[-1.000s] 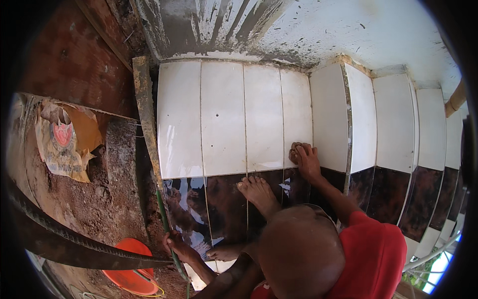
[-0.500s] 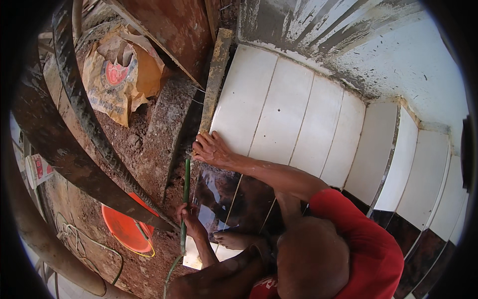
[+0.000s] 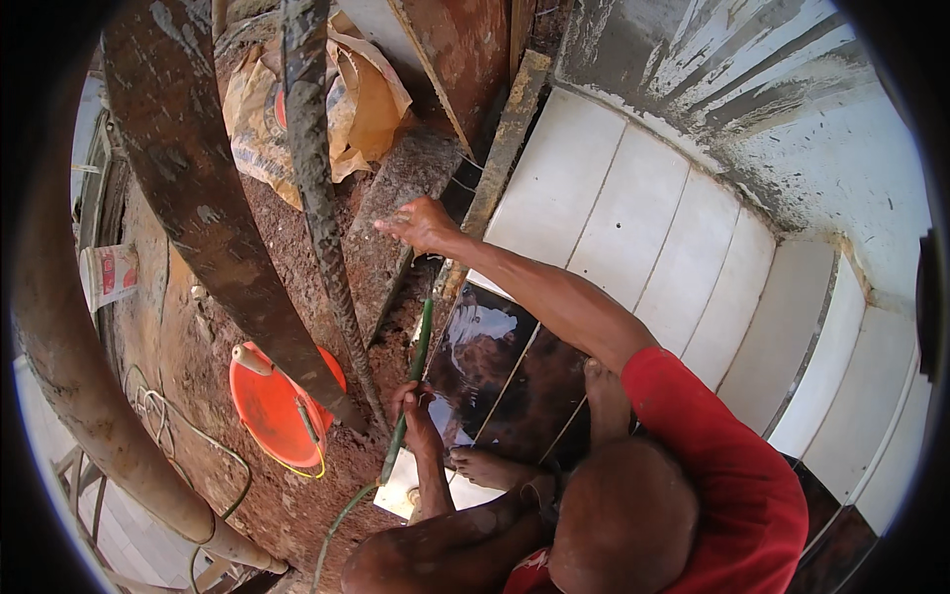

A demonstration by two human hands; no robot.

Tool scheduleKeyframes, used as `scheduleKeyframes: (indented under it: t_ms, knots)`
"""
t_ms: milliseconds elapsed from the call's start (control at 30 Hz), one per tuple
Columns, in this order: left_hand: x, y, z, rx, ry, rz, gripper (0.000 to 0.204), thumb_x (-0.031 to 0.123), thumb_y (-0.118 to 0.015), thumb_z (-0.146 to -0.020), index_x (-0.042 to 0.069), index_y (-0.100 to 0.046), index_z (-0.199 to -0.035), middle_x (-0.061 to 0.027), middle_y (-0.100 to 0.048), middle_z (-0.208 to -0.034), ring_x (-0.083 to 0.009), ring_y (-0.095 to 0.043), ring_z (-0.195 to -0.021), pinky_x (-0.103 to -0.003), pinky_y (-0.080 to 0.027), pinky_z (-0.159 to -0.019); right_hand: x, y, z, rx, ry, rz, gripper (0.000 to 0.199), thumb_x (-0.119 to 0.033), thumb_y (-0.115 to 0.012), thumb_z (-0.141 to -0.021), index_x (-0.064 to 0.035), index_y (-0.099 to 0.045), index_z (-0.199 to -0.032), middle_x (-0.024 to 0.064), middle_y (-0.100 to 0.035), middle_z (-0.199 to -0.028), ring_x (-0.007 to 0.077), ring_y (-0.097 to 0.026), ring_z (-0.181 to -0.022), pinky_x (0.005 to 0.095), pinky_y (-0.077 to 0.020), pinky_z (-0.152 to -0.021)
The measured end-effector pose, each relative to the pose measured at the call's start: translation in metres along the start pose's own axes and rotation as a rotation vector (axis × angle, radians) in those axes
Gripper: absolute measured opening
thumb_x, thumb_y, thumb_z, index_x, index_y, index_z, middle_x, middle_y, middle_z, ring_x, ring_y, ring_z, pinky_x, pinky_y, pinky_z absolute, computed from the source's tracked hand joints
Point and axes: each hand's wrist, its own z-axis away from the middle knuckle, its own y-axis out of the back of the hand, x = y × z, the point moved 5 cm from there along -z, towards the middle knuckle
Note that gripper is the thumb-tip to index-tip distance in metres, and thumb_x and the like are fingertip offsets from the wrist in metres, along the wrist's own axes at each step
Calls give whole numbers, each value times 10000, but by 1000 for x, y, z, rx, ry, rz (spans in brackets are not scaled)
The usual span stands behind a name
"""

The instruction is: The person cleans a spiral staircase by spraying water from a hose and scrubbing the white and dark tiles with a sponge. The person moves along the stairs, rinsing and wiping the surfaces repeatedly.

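Observation:
My left hand [image 3: 414, 408] is closed round a green hose [image 3: 424, 342], held above the border between bare soil and tiles. The hose's far end points up toward my right hand [image 3: 424, 226], while a thinner length trails down to the lower edge. My right hand is over a long mortar-crusted strip [image 3: 495, 158], fingers extended leftward, with nothing seen in it. Pale bits or drops show just below it. Dark glossy tiles [image 3: 485, 342], which look wet, lie right of the hose, with my bare feet on them.
Left of the hose sits an orange bucket [image 3: 259, 391] with a tool in it. A rusty bar [image 3: 322, 198] and curved brown beams [image 3: 198, 188] cross the left side. A torn paper sack [image 3: 361, 104] lies at the back. White tiles [image 3: 633, 198] cover the right.
My right hand has moved away from the hose's far end, and its fingers have straightened. My left hand still grips the hose. The whole view has shifted, moving the surroundings rightward.

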Motion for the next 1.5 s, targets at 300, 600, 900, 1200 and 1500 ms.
scheduleKeyframes:
  t_ms: [300, 600, 900, 1200, 1500]
  knots:
    - [0, -1, 5, -16, -2, -7, 369, 383, -661, -1018, 34, -651, -1137, -107, -674, -992, -222, -656, -947, -377, -535, -818, -7, -24, 4, 41, 57, 222, 609, -521, -659, -981, 46, -728, -767, 246, -657, -659, 364, -669, -649, 518, -530, -708]
    - [0, -3, 3, -38, 9, -34, 418, 461, -679, -997, 77, -622, -1152, -71, -650, -991, -190, -607, -937, -366, -482, -846, 2, 67, 76, 313, 46, 61, 651, -488, -657, -1009, 42, -546, -648, 148, -470, -545, 216, -573, -574, 446, -467, -601]
    - [-2, -1, -4, -18, 59, -72, 419, 483, -670, -1001, 100, -599, -1156, -69, -617, -992, -198, -584, -960, -366, -474, -890, 72, 417, 382, 1333, -35, 200, 552, -407, -584, -1067, -9, -486, -1436, 171, -574, -1270, 232, -614, -1041, 381, -509, -919]
    - [-1, 1, -5, -29, 64, -88, 380, 488, -608, -1021, 155, -570, -1200, -38, -596, -974, -178, -571, -965, -371, -426, -870, 149, 476, 391, 1336, -292, 1054, 612, -301, -571, -1052, -65, -379, -1583, 267, -236, -1661, 464, -286, -1508, 510, -295, -1236]
    - [-8, -9, 3, -31, 79, -82, 393, 469, -660, -1003, 99, -622, -1130, -50, -630, -979, -181, -592, -957, -351, -483, -848, 115, 397, 265, 1442, -61, 1011, 424, 58, -612, -860, -42, -671, -1268, 188, -463, -1544, 421, -437, -1413, 487, -422, -1167]
